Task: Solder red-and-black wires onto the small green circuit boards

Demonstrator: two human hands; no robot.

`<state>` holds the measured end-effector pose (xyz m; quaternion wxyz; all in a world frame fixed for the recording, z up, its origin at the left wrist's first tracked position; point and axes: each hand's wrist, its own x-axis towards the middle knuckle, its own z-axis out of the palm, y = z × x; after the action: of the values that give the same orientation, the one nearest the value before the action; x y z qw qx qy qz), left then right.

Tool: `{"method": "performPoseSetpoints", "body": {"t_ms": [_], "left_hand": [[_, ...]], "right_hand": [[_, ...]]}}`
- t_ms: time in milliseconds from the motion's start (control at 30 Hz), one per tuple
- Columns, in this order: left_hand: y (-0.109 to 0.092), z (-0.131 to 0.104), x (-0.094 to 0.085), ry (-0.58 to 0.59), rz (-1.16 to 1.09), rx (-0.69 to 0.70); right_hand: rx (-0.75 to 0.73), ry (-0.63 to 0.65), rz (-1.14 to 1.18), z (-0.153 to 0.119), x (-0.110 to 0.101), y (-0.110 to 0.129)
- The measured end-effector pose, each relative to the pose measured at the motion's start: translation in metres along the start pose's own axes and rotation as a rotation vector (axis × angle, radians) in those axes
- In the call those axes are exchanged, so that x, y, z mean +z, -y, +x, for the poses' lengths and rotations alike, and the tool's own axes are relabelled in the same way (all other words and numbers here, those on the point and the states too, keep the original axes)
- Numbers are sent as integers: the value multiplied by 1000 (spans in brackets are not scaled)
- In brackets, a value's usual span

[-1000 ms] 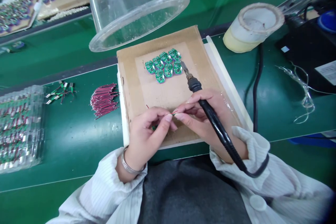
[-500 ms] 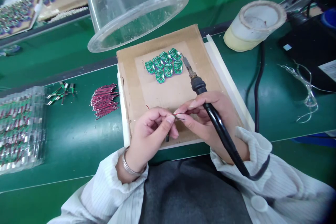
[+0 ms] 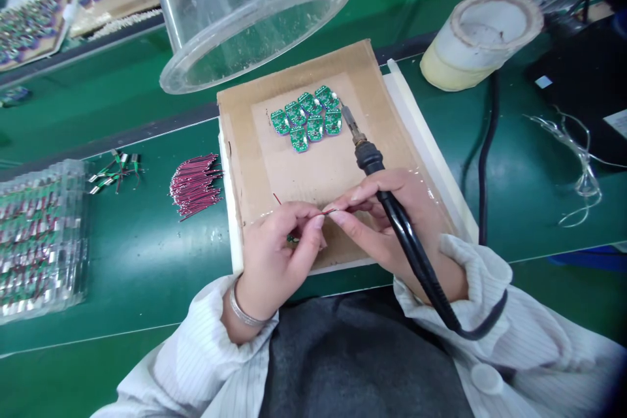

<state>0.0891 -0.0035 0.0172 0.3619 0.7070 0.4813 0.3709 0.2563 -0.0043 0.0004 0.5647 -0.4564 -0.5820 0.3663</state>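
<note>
Since a second ago little is altered: the two hands are kept together over the near part of the brown cardboard sheet (image 3: 313,163), and the metal tip of the black-handled soldering iron (image 3: 392,209) is swung slightly away from the cluster of small green circuit boards (image 3: 308,119), beside which it is now seen just to the right. A small dark part glimpsed under the left hand half a second ago is no longer shown. From this it is judged that the wire is still being prepared between the fingers and that no joint is yet being made.

The left hand (image 3: 279,255) is closed in a pinch, thumb and forefinger gripping a thin red wire (image 3: 327,212); a trace of green is seen beneath it, too hidden to be identified. The right hand (image 3: 392,228) is closed as well: the iron's handle is lodged across it, while its fingertips meet the same wire from the opposite side. Both wrists are rested low, palms turned inward toward each other.

Well to the left of the left hand a bundle of red and black wires (image 3: 194,186) is laid on the green bench mat (image 3: 137,261). Beyond the hands a clear plastic hood (image 3: 245,13) is hung, and beyond the right hand a pale roll of tape (image 3: 480,39) is set.
</note>
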Motion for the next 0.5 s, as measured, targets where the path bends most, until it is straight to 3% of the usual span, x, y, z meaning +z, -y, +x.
{"method": "performPoseSetpoints", "body": {"t_ms": [200, 333, 500], "left_hand": [[2, -1, 1, 0, -160, -79], [1, 0, -1, 18, -87, -51], [0, 0, -1, 25, -33, -68]], "right_hand": [[-29, 52, -29, 2, 0, 3], [-17, 39, 73, 1, -1, 1], [-41, 26, -111, 2, -1, 4]]}}
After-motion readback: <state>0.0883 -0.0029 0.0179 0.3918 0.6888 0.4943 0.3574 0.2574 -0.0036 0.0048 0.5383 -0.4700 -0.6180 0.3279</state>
